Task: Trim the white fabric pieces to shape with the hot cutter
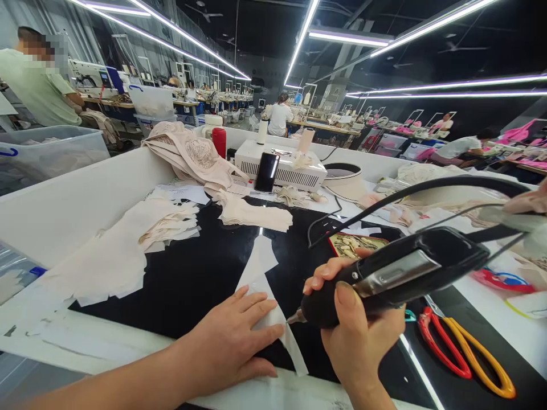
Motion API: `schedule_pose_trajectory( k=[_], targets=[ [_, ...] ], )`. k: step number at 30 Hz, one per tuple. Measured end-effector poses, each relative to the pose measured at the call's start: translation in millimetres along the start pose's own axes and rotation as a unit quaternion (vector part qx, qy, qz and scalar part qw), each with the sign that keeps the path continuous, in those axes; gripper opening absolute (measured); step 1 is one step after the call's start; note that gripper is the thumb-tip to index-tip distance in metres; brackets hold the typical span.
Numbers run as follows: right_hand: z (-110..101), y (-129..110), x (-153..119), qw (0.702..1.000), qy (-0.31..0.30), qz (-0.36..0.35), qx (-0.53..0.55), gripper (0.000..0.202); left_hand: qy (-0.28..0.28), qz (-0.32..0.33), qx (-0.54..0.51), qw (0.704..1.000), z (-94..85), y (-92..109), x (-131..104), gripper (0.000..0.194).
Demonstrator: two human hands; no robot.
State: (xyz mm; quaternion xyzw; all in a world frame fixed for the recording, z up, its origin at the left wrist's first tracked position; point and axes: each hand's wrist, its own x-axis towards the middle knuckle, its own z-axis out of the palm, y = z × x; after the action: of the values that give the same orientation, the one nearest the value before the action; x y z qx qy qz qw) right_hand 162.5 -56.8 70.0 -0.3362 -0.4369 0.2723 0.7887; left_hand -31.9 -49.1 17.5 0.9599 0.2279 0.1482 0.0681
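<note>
My left hand (231,336) lies flat, fingers somewhat spread, on a narrow, curved white fabric piece (260,256). The piece rests on a glossy black work surface (188,279). My right hand (363,336) is wrapped around a black corded hand tool (410,273) with a silver plate on its side. Its pointed metal tip meets the right edge of the fabric, close to my left index finger; I cannot tell whether it presses in. Scissors (444,347) with red and orange handles lie right of my right hand.
Stacked cream fabric pieces (111,250) lie left, with another stack (256,216) beyond. Lace bra parts (188,148), a phone (267,172) and a white vented box (282,165) stand at the back. The tool's cable (427,185) arches right. A tray (356,245) holds small parts.
</note>
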Motion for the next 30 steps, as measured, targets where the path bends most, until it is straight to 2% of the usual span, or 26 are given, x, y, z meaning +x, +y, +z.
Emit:
schedule_pose_trajectory(
  k=[9,17,24,30],
  targets=[
    [10,1,13,1.0,0.007,-0.024,0.003,0.039,0.002,-0.005,-0.004,1.0,6.5,0,1,0.052],
    [10,8,13,1.0,-0.002,-0.003,0.002,0.039,0.002,-0.02,-0.019,1.0,6.3,3,1,0.054],
    [17,8,16,1.0,0.012,-0.006,0.022,0.039,0.035,-0.023,-0.02,0.999,11.1,2,0,0.053],
    [20,15,18,1.0,-0.003,0.004,0.013,0.039,0.035,-0.019,-0.026,0.999,13.9,1,-1,0.053]
  ],
)
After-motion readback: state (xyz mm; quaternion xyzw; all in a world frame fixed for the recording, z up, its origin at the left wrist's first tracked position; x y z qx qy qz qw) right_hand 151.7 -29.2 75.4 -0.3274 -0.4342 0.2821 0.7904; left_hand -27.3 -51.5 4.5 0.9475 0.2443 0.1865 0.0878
